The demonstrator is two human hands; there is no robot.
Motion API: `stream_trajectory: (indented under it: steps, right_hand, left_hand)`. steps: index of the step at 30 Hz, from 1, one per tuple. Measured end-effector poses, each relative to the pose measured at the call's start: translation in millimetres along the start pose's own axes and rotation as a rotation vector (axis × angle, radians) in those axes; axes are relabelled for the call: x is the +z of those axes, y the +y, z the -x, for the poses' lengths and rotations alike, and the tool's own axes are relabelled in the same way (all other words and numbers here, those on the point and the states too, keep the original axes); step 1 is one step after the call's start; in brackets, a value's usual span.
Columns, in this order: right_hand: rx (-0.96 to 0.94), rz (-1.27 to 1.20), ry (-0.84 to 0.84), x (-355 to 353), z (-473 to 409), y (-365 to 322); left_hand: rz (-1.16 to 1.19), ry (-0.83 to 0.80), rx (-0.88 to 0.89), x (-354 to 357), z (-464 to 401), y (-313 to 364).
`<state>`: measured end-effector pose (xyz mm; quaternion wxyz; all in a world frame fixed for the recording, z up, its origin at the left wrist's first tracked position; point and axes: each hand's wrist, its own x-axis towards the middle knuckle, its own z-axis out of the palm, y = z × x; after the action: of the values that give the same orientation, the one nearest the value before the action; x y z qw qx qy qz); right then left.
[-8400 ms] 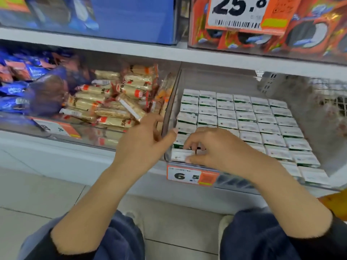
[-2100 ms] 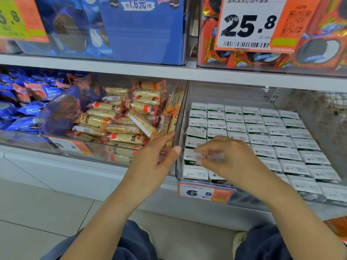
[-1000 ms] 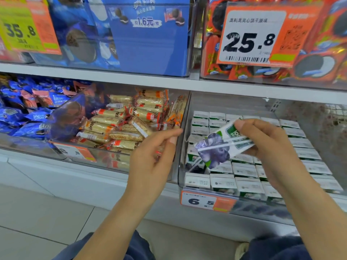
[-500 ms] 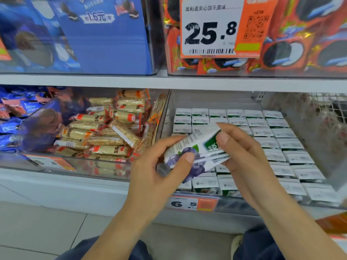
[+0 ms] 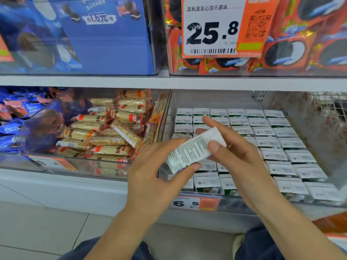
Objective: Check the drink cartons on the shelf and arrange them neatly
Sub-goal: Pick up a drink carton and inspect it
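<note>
Between left hand (image 5: 150, 171) and right hand (image 5: 236, 158), tilted carton (image 5: 193, 150) is pinched.

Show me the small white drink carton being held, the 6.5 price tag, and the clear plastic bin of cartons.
small white drink carton (image 5: 193, 150), head view, printed side panel
6.5 price tag (image 5: 189, 203), head view, digits
clear plastic bin (image 5: 166, 117), head view, left wall

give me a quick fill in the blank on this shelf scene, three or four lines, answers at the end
1. The drink carton is held by ____ hands, the left hand and the right hand.
2. The side of the held carton that faces the camera is mostly ____ with small print.
3. The price tag below the cartons in the bin reads ____.
4. The snack bars lie in the bin to the ____ of the cartons.

Answers: both; white; 6.5; left
</note>
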<state>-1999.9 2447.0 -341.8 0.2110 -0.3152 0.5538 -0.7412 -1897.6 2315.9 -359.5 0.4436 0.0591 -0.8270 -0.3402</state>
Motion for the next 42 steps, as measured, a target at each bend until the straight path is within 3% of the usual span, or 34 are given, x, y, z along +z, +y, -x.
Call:
stream_trajectory:
  steps: [5, 20, 25, 30, 37, 42]
  right_hand:
    - [-0.013, 0.031, 0.077, 3.3, 1.2, 3.6]
    - [-0.083, 0.129, 0.203, 9.0, 5.4, 5.4]
    - [-0.051, 0.09, 0.188, 11.2, 2.4, 4.1]
    - [-0.009, -0.031, 0.108, 9.8, -1.9, 1.4]
    - [0.071, 0.103, -0.061, 15.0, 0.0, 7.8]
    - [0.05, 0.103, -0.036, 15.0, -2.0, 9.3]
  left_hand:
    - [-0.118, -0.046, 0.107, 2.2, 2.2, -3.6]
    - [-0.195, -0.157, 0.109, 6.8, 1.0, -6.0]
    - [-0.205, -0.112, 0.079, 7.6, 1.6, -6.1]
    - [0.015, -0.025, -0.124, 2.6, -1.5, 1.3]
    - [0.536, -0.005, -0.358, -6.2, -9.3, 6.8]
    - [0.596, -0.051, -0.385, -5.2, -7.9, 6.4]
